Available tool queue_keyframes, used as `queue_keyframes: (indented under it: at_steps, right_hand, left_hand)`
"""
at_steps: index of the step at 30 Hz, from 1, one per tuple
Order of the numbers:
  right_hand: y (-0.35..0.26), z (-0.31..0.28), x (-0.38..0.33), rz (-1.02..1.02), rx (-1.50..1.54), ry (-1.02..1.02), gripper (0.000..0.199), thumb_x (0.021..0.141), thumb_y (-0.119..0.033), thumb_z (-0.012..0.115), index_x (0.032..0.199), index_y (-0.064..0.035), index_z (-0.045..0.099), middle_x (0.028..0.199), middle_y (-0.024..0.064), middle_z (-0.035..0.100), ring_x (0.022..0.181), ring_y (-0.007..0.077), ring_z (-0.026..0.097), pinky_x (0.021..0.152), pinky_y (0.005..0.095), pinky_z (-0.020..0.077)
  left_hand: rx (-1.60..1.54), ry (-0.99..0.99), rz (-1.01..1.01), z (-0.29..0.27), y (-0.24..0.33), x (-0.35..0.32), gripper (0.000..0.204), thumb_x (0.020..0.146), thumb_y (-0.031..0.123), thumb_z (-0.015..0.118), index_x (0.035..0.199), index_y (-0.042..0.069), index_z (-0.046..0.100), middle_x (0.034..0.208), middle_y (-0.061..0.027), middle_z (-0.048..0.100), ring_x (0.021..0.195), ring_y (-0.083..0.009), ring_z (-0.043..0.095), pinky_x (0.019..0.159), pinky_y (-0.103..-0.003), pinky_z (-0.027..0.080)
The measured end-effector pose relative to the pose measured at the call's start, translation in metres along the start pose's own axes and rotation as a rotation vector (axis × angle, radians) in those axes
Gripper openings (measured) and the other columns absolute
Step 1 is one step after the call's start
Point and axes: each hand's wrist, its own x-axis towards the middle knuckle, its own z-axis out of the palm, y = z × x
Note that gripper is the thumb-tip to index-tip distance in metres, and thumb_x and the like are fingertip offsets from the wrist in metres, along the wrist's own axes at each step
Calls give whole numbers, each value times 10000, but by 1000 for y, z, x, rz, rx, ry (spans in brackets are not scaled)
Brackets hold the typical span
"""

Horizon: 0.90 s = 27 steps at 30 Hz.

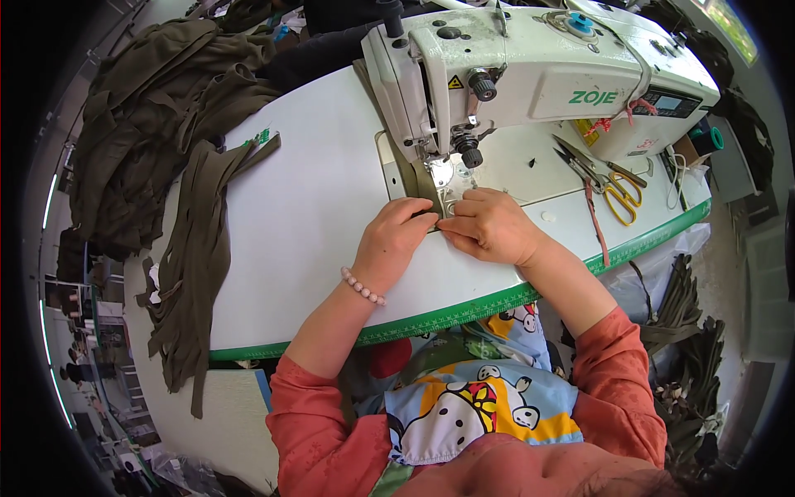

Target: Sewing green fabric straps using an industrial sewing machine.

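Note:
A strip of dark olive fabric [416, 178] lies under the needle area of a white sewing machine [530, 70] and runs back behind the machine's head. Its near end is pinched between the fingertips of both hands, just in front of the presser foot. My left hand [396, 234], with a beaded bracelet at the wrist, has its fingers closed on the strip from the left. From the right, my right hand [490, 222] pinches the same end, its fingertips nearly meeting the left ones. The fingers hide part of the fabric's edge.
Yellow-handled scissors [621, 199] and a thin pointed tool [627, 173] lie right of the machine. A reddish strip [596, 225] hangs toward the green measuring edge [464, 313]. Olive strips [195, 248] drape over the table's left side, by a large fabric heap [141, 124].

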Motion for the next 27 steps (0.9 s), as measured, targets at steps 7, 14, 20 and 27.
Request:
queue_keyframes:
  at_steps: [7, 14, 20, 27]
  right_hand:
    - [0, 1, 5, -27, 26, 16, 148, 709, -126, 707, 852, -87, 708, 696, 17, 545, 672, 217, 539, 581, 344, 452]
    - [-15, -12, 6, 103, 95, 8, 114, 688, -40, 689, 798, -65, 674, 715, 62, 569, 657, 269, 545, 599, 386, 457]
    - [-8, -3, 6, 240, 285, 77, 278, 709, 78, 558, 953, 4, 669, 1005, 131, 623, 886, 299, 571, 781, 365, 489]
    - [-2, 1, 15, 204, 224, -34, 416, 739, 118, 460, 1099, 21, 644, 1194, 146, 618, 1072, 324, 550, 953, 364, 450]
  left_hand:
    - [13, -28, -18, -5, -3, -1, 179, 765, 39, 632, 936, 49, 685, 988, -74, 642, 951, -245, 626, 786, -335, 540]
    - [-6, -55, 113, 4, 0, -4, 188, 766, 45, 601, 947, 21, 646, 1020, -86, 614, 982, -253, 597, 825, -333, 521]
    - [61, -56, 81, 8, -2, -9, 139, 763, 53, 597, 888, 11, 642, 1003, -84, 613, 995, -257, 584, 828, -337, 518]
    - [73, -42, 90, 13, -6, -9, 67, 759, 80, 601, 791, 37, 640, 930, -72, 605, 939, -240, 574, 791, -332, 518]
